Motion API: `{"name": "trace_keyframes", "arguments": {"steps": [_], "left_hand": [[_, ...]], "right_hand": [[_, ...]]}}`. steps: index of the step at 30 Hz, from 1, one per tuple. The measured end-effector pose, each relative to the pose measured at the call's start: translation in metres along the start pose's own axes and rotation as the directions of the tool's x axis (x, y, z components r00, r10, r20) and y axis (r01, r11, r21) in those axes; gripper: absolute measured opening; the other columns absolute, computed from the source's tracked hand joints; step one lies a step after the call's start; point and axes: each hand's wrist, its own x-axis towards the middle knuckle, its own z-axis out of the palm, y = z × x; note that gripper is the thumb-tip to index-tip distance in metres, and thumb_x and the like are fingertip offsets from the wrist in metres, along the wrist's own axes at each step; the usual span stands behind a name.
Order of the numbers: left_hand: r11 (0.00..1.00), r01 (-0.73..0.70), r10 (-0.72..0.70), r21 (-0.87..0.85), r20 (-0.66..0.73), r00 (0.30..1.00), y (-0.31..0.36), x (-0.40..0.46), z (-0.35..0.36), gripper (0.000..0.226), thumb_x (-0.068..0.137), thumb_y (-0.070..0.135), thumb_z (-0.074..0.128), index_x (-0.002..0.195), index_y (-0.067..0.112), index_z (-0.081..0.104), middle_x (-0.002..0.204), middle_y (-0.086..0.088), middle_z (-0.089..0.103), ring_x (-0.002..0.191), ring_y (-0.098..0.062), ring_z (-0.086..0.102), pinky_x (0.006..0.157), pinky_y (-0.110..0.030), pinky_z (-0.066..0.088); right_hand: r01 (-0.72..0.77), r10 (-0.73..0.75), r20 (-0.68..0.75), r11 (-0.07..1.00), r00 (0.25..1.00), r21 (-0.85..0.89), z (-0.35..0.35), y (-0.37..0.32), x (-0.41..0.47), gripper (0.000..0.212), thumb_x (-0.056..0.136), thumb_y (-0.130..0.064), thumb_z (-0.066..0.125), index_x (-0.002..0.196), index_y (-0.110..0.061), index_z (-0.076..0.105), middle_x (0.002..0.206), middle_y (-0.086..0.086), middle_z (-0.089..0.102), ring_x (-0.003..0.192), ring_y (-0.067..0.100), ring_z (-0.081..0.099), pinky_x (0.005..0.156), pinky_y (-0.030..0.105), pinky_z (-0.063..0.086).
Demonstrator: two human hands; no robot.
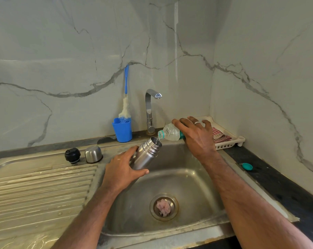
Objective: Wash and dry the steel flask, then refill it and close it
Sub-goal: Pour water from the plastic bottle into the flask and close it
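Over the sink (193, 169), my left hand (124, 170) grips the steel flask (146, 154) tilted so its mouth meets the plastic bottle (171, 134) my right hand (197, 134) clasps and tips to refill it

My arms are bare from the elbows down, with no sleeves showing, and the only thing I wear is a plain silver ring (197, 123) on my right hand (197, 134).

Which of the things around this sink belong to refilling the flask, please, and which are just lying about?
In use: steel flask, plastic bottle, black stopper, steel cup lid.
Lying about: blue brush holder, bottle brush, teal cap, white tray, checked cloth.
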Motion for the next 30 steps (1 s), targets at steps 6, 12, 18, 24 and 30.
{"name": "trace_keyframes", "arguments": {"steps": [6, 12, 18, 24, 30], "left_hand": [[1.0, -0.004, 0.004, 0.005, 0.003, 1.0, 0.0006, 0.0001, -0.0006, 0.099, 0.066, 0.061, 0.087, 0.15, 0.028, 0.045, 0.139, -0.001, 0.063, 0.116, -0.02, 0.063, 0.1, -0.045, 0.053], [1.0, -0.006, 0.006, 0.003, 0.001, 1.0, 0.0008, -0.0006, -0.0006, 0.099, 0.066, 0.059, 0.087, 0.15, 0.028, 0.045, 0.137, -0.001, 0.064, 0.114, -0.02, 0.064, 0.1, -0.043, 0.053], [1.0, -0.005, 0.005, 0.003, 0.006, 1.0, 0.0005, -0.0005, -0.0004, 0.099, 0.066, 0.059, 0.087, 0.15, 0.027, 0.045, 0.138, -0.001, 0.063, 0.115, -0.02, 0.063, 0.101, -0.044, 0.053], [1.0, -0.003, 0.003, 0.008, 0.014, 1.0, 0.0008, 0.0001, 0.0003, 0.1, 0.067, 0.06, 0.087, 0.15, 0.027, 0.044, 0.14, -0.001, 0.062, 0.117, -0.021, 0.062, 0.102, -0.045, 0.052], [1.0, -0.006, 0.006, 0.001, 0.006, 1.0, -0.0003, -0.0002, 0.0003, 0.1, 0.066, 0.061, 0.087, 0.15, 0.029, 0.044, 0.139, -0.001, 0.063, 0.116, -0.02, 0.063, 0.101, -0.044, 0.053]], "right_hand": [[-0.012, 0.012, -0.011, 1.0, 1.0, 0.004, 0.0001, -0.0003, 0.0003, 0.077, 0.081, -0.009, 0.08, 0.138, -0.037, 0.038, 0.131, -0.002, 0.066, 0.123, 0.033, 0.063, 0.093, 0.06, 0.046], [-0.014, 0.014, 0.008, 1.0, 1.0, 0.006, -0.0014, 0.0001, 0.0004, 0.074, 0.084, -0.011, 0.078, 0.141, -0.037, 0.039, 0.135, -0.002, 0.064, 0.127, 0.032, 0.06, 0.096, 0.061, 0.044], [-0.016, 0.016, 0.018, 1.0, 1.0, 0.004, -0.0027, 0.0001, 0.0006, 0.075, 0.085, -0.012, 0.077, 0.142, -0.038, 0.036, 0.139, -0.002, 0.062, 0.13, 0.032, 0.057, 0.099, 0.061, 0.043], [-0.019, 0.019, 0.01, 1.0, 1.0, 0.014, -0.0028, 0.0002, 0.0005, 0.074, 0.084, -0.011, 0.078, 0.14, -0.037, 0.038, 0.136, -0.001, 0.064, 0.129, 0.031, 0.058, 0.097, 0.061, 0.044], [-0.021, 0.021, -0.012, 1.0, 1.0, 0.01, -0.0021, 0.0007, 0.0, 0.07, 0.083, -0.009, 0.077, 0.139, -0.035, 0.045, 0.133, -0.003, 0.065, 0.127, 0.031, 0.057, 0.095, 0.061, 0.044]]}}
